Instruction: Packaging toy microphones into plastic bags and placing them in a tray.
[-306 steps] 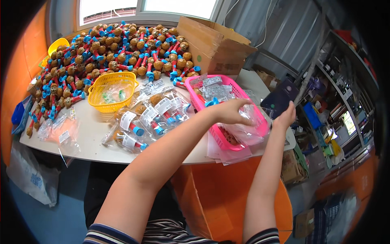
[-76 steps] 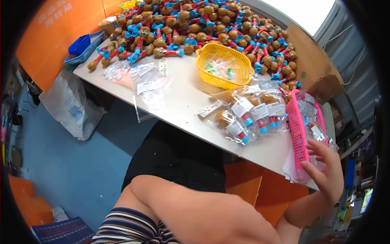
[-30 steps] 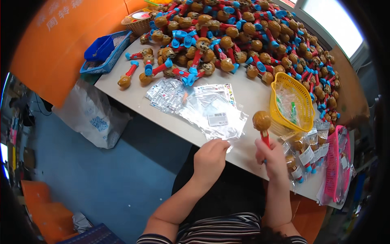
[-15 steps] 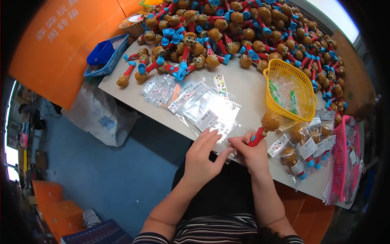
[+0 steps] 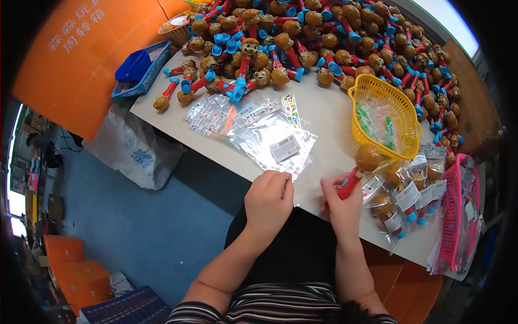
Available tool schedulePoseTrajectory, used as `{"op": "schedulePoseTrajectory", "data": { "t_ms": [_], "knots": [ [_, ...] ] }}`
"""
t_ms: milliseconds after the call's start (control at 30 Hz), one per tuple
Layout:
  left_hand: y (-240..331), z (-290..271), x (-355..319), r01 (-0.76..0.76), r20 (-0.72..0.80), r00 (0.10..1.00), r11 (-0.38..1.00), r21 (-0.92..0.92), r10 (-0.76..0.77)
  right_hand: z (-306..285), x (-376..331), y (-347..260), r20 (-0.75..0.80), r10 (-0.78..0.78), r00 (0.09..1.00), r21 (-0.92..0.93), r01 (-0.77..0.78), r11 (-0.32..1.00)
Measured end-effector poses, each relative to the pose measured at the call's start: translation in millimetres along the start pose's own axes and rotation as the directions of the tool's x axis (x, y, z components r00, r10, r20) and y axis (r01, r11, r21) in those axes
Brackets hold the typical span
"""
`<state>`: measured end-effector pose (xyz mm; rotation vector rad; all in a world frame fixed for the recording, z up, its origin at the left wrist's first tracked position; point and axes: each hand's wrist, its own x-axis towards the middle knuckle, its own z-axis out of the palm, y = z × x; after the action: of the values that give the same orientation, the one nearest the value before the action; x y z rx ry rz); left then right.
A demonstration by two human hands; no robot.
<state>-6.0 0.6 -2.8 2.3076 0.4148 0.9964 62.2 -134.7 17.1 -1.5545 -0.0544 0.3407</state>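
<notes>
My right hand (image 5: 343,204) grips a toy (image 5: 350,185) by its red handle; its round brown head points up and away from me. My left hand (image 5: 268,198) is closed, thumb pressed to fingers, at the table's near edge. Whatever is pinched there is hidden, though clear plastic glints beside the fingertips. Just beyond lie overlapping clear plastic bags (image 5: 268,141) with a white printed label (image 5: 285,147) on top. Flat small printed packets (image 5: 209,114) lie left of them, and a strip of colourful stickers (image 5: 290,110) lies behind.
Across the back rises a big heap of similar toys (image 5: 310,40). A yellow basket (image 5: 360,141) holding clear and green pieces stands right. Bagged toys (image 5: 407,197) lie beside a pink basket (image 5: 452,216). At the left are a blue basket (image 5: 141,86) and an orange panel (image 5: 65,70).
My right hand has moved slightly right with the toy, away from the left hand. My left hand has drawn its fingers together into a pinch. The bags and their label have shifted.
</notes>
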Motion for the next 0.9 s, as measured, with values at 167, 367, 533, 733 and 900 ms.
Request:
{"op": "schedulePoseTrajectory", "data": {
  "t_ms": [167, 367, 533, 733, 900],
  "knots": [
    [4, 12, -6, -0.014, 0.043, 0.999, 1.000, 0.023, 0.013, -44, -29, -44, 0.453, 0.190, 0.871, -0.140, -0.141, 0.980],
    [9, 18, -3, 0.057, 0.105, 0.993, 0.994, -0.092, -0.047, -54, -15, -23, 0.417, 0.249, 0.874, -0.358, -0.094, 0.929],
    [8, 10, 1, 0.140, 0.157, 0.981, 0.974, -0.175, -0.113, -58, -23, -25, 0.480, 0.043, 0.876, -0.458, 0.209, 0.864],
    [14, 5, 4, 0.148, 0.166, 0.979, 0.968, -0.203, -0.115, -55, -25, -31, 0.369, 0.057, 0.928, -0.688, 0.231, 0.688],
    [9, 7, 2, 0.014, 0.141, 0.990, 0.986, -0.168, 0.010, -43, -25, -27, 0.395, -0.030, 0.918, -0.746, 0.339, 0.573]
  ]
}}
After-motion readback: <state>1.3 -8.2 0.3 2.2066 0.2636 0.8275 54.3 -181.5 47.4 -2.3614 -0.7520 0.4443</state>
